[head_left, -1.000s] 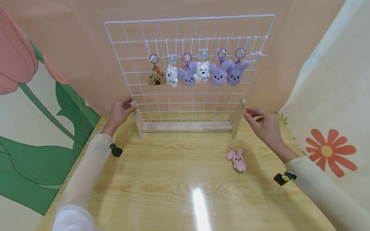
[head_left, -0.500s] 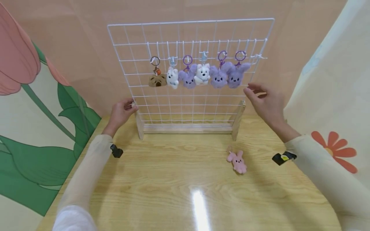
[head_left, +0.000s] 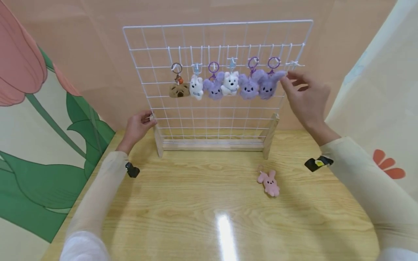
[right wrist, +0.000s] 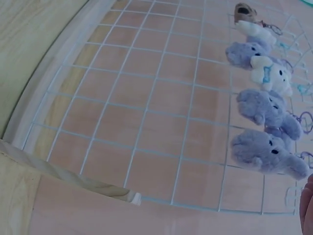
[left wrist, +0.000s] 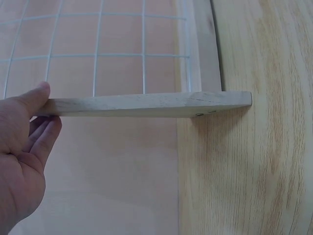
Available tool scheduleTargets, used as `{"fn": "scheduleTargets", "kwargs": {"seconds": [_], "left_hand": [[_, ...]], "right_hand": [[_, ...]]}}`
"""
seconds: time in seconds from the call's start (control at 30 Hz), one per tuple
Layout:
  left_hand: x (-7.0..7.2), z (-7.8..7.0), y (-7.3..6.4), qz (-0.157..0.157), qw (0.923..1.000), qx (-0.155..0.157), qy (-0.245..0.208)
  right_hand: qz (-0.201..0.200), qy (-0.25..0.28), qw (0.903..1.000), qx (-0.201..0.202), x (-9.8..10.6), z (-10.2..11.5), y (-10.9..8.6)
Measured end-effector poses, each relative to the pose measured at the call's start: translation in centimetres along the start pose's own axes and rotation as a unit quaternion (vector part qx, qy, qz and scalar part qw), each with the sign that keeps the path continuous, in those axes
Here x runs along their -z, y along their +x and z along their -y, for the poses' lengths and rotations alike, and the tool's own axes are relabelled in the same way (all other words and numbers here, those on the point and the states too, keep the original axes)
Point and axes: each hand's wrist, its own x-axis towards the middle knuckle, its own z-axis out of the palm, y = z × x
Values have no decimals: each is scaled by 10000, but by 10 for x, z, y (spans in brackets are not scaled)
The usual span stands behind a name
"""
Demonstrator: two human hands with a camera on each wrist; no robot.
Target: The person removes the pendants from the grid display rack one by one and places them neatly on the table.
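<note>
My left hand pinches the upper end of the wooden leg of a stand, thumb on one side and fingers on the other. That stand holds a white wire grid upright. Plush keychains hang in a row from its hooks: a brown bear, two white dogs and several purple bunnies. At the grid's right edge is my right hand, fingers loosely bent, tips close by the rightmost bunny's ear. Only a little of that hand shows in the right wrist view.
A pink bunny keychain lies on the wooden table, in front of the stand's right leg. One hook at the grid's far right carries no keychain. Behind the grid hangs a peach backdrop.
My right hand has risen from beside the stand's right leg, along the grid's edge, to the rightmost bunny's ear. The left hand keeps its hold; the hanging keychains stay in their order.
</note>
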Motion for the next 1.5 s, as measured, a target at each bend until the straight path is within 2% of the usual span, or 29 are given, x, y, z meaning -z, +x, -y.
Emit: {"fn": "scheduleTargets", "kwargs": {"seconds": [0.1, 0.33, 0.6, 0.93, 1.13, 1.5], "left_hand": [[1, 0, 0, 29, 10000, 26, -2], [2, -2, 0, 106, 9999, 76, 46], [2, -3, -1, 96, 9999, 73, 53], [2, -4, 0, 138, 9998, 78, 152], [2, -4, -2, 119, 9999, 47, 65], [2, -4, -3, 106, 9999, 80, -47]], "right_hand": [[-54, -36, 10000, 64, -3, 3, 5], [-30, -142, 9996, -255, -11, 13, 13], [23, 7, 9984, -565, -21, 20, 19], [-48, -217, 9989, -413, -29, 18, 25], [-12, -326, 9983, -474, -31, 21, 25], [-193, -116, 9982, -562, -34, 18, 28]]}}
